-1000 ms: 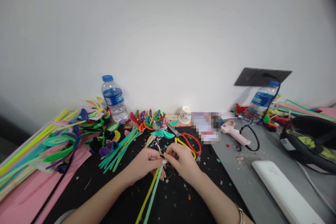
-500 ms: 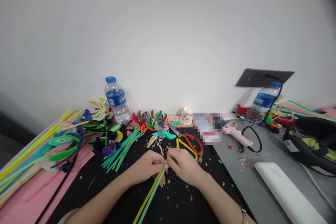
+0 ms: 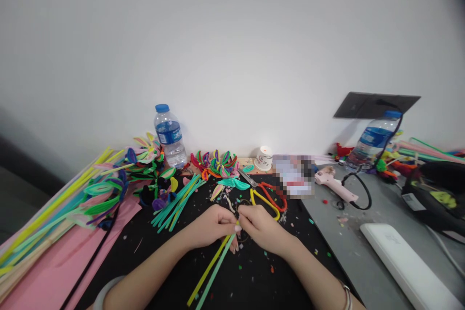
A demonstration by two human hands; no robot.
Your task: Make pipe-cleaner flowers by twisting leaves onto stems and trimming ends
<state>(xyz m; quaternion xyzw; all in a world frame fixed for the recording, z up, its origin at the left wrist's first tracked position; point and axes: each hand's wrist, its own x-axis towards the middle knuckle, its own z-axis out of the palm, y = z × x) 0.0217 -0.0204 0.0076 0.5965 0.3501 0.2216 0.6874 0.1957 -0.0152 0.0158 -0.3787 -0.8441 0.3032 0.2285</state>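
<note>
Here, two green pipe cleaners [image 3: 212, 271] near the worktop's front edge, upper ends pinched between left hand [image 3: 212, 225] and right hand [image 3: 263, 227], fingertips pressed together. Behind, toward the back edge: scissors [image 3: 267, 194], water bottle [image 3: 170, 134].

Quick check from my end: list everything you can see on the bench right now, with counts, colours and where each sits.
pipe cleaners in hand: two, yellow and green, between both hands
loose pipe cleaners: many, mixed colours, far left
flowers: several, multicoloured, by the wall
scissors: one, red and yellow handles, behind the hands
water bottles: two, clear with blue caps, left and right
paper cup: one, white, centre back
glue gun: one, pink, right
left hand: pinching the stems
right hand: pinching the stems
</note>
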